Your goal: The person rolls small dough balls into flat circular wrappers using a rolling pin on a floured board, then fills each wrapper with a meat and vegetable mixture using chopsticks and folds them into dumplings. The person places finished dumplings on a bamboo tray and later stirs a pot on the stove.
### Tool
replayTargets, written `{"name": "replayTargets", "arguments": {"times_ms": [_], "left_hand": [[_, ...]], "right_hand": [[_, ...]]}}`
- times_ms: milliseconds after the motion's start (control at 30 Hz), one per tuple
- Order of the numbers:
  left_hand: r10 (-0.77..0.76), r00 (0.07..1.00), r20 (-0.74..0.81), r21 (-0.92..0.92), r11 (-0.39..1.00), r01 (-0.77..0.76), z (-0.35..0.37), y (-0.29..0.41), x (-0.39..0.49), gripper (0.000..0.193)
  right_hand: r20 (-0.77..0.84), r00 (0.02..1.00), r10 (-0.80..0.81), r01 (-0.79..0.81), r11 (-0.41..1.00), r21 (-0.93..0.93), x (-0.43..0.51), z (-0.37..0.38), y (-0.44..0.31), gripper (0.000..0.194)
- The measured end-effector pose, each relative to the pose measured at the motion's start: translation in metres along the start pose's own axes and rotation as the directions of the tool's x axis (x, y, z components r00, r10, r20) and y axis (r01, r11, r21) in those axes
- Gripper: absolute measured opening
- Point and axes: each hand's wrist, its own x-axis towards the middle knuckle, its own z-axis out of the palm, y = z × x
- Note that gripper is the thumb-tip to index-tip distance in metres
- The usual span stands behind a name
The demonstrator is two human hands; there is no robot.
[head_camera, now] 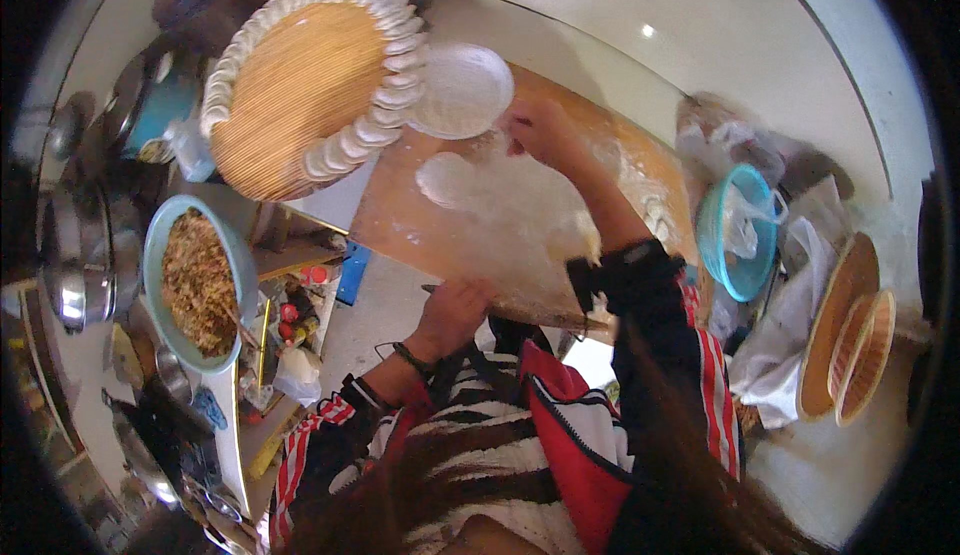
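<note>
My right hand (531, 128) is over the far part of a floured wooden board (390, 217), just right of a white round dish of flour (461, 93); its fingers are curled, and whether they hold anything is unclear. My left hand (459, 307) rests at the board's near edge, fingers together, with a thin dark tip showing beside it. A stack of pale dough wrappers (444, 180) lies on the board between the hands. Beyond, at the left, a round slatted tray (307, 89) carries overlapping dumplings (405, 67) around its rim. Small dough pieces (656, 217) lie at the board's right.
A light-blue bowl of minced filling (199, 285) with chopsticks stands at the left, near metal pots (82, 285). Turquoise plastic baskets (739, 232), plastic bags and woven trays (840, 330) are at the right. A wall (600, 29) rises behind the board.
</note>
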Motion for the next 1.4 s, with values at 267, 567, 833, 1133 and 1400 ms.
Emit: {"name": "replayTargets", "arguments": {"times_ms": [267,567,833,1133,1400], "left_hand": [[0.122,0.987,0.105,0.032,0.992,-0.126,0.009,-0.008,0.025,0.049],[0.168,0.965,0.202,0.046,0.982,-0.181,0.028,0.020,0.051,0.043],[0.166,0.978,0.127,0.048,0.984,-0.174,0.036,0.038,0.058,0.042],[0.080,0.988,0.130,0.041,0.995,-0.086,0.035,0.045,0.048,0.049],[0.018,0.996,0.083,0.101,0.994,-0.027,0.039,0.044,0.035,0.053]], "right_hand": [[-0.035,0.962,-0.271,0.197,0.777,-0.597,-0.221,0.054,0.107,0.058],[-0.081,0.891,-0.446,0.319,0.744,-0.587,-0.211,0.078,0.114,0.057],[-0.722,0.690,-0.062,-0.469,0.721,-0.510,-0.225,-0.017,0.169,0.026],[-0.165,0.928,-0.335,0.162,0.758,-0.631,-0.201,0.050,0.125,0.035],[-0.308,0.861,-0.406,0.177,0.805,-0.566,-0.211,0.049,0.111,0.036]]}}
